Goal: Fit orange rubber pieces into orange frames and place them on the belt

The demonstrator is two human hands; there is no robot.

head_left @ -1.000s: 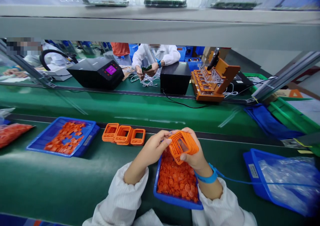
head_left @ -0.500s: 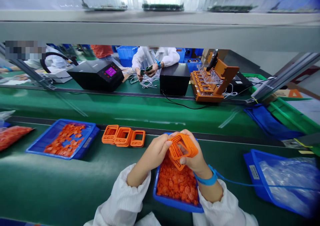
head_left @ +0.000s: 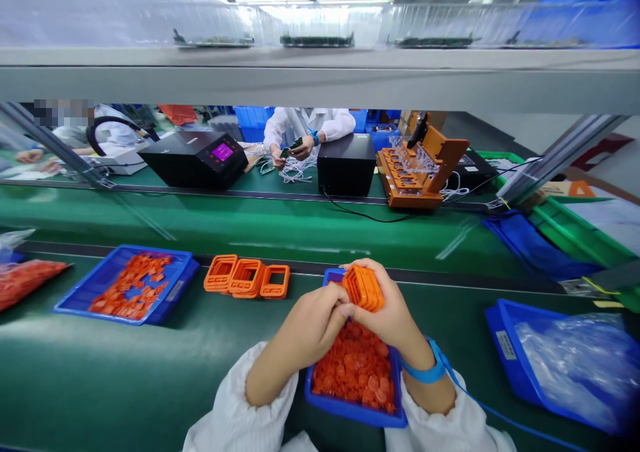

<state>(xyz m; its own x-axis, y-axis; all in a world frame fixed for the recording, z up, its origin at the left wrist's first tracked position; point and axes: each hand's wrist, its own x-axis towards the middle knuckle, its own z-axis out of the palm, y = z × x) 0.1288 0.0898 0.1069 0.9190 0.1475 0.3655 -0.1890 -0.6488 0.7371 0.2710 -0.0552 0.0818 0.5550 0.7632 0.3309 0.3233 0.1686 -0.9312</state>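
Observation:
Over a blue tray (head_left: 350, 409) of several small orange round parts, both my hands meet. My right hand (head_left: 390, 312) grips a small stack of orange rectangular frames (head_left: 364, 287), held edge-on. My left hand (head_left: 313, 322) is closed, its fingertips pinched against the lower edge of that stack; anything between them is hidden. A blue strap with a cord (head_left: 425, 371) circles my right wrist.
Three orange frames (head_left: 247, 277) lie in a row left of my hands. A blue tray of orange pieces (head_left: 127, 285) sits farther left, a blue bin with clear bags (head_left: 565, 359) at right. Across the belt, people in white coats work beside black boxes (head_left: 347, 165) and an orange fixture (head_left: 417, 169).
The frame stack has turned from facing me to edge-on and sunk lower. My left hand has closed in under it. The camera tilted down a little.

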